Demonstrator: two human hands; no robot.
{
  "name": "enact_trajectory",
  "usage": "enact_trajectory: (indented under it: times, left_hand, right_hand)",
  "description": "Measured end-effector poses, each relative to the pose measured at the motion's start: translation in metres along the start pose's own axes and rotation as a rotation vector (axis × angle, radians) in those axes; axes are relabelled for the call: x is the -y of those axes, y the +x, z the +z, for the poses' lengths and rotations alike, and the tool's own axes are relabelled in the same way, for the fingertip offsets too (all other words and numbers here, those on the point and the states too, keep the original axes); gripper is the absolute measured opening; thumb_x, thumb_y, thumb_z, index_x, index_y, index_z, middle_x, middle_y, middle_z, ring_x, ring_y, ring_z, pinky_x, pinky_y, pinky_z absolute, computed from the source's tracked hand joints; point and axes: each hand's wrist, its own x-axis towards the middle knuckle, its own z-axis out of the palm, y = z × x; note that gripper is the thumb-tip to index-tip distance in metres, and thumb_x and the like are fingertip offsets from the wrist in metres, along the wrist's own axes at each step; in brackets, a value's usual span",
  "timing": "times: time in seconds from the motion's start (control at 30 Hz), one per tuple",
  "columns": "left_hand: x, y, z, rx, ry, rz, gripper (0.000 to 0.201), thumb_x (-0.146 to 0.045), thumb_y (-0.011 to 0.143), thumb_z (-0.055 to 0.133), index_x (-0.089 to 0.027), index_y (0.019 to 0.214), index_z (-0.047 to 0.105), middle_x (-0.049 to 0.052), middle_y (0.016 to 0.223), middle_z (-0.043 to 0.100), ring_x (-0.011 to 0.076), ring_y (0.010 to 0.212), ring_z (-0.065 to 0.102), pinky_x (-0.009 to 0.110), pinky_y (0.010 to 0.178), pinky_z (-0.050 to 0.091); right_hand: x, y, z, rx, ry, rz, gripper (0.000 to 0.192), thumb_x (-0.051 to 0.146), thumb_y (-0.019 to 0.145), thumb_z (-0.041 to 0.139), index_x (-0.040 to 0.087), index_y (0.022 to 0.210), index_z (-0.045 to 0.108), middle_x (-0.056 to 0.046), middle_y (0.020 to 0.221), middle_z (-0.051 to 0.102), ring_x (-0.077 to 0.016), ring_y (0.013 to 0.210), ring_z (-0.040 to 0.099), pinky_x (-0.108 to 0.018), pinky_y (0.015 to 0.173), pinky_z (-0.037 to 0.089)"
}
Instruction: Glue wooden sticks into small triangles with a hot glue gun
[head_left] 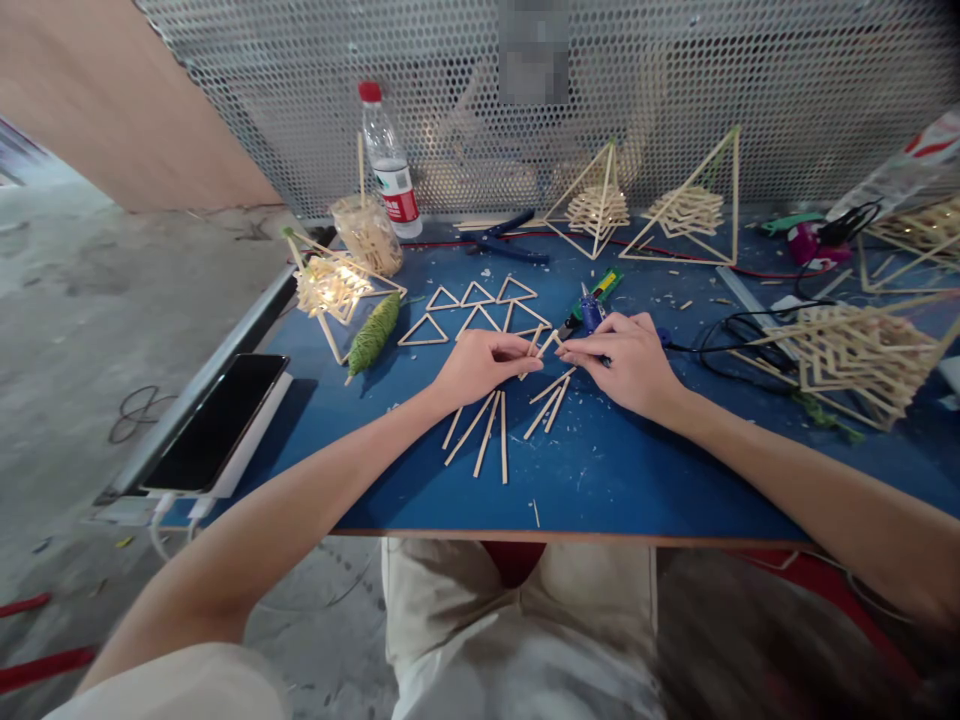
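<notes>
Fingers of left hand (480, 365) and right hand (626, 358) pinched on 1 short stick (546, 345); loose sticks (487, 435) just below on desk (600, 480)

A craft workshop: blue worktable (420, 490), perforated metal screen (787, 90), pliers (502, 243).

right forearm runs off the right edge, stick structure (919, 235) at far right is cropped, figure behind the mesh screen (787, 90) is blurred out, glue gun (592, 305) mostly hidden behind the right hand (626, 362).
</notes>
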Motion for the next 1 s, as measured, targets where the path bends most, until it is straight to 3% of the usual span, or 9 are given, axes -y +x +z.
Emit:
enact_trajectory:
  times: [0.4, 1.0]
  left_hand:
    - [0.0002, -0.0009, -0.0005, 0.004, 0.014, 0.009, 0.029, -0.048, 0.089, 0.085, -0.019, 0.087, 0.086, 0.002, 0.075, 0.078, 0.0120, 0.062, 0.056, 0.028, 0.063, 0.046]
    - [0.0010, -0.0012, 0.0000, -0.001, -0.013, -0.009, 0.028, -0.047, 0.088, 0.087, -0.019, 0.091, 0.088, 0.002, 0.077, 0.081, 0.0125, 0.064, 0.062, 0.029, 0.066, 0.049]
  right_hand:
    - [-0.0056, -0.0011, 0.0042, -0.065, 0.021, 0.067, 0.034, 0.053, 0.111, 0.064, 0.034, 0.114, 0.092, -0.008, 0.089, 0.076, -0.0264, 0.090, 0.065, -0.049, 0.092, 0.041]
    - [-0.0037, -0.0010, 0.0009, -0.056, -0.032, 0.034, 0.028, 0.050, 0.109, 0.068, 0.035, 0.116, 0.092, -0.008, 0.088, 0.073, -0.0273, 0.091, 0.064, -0.049, 0.090, 0.040]
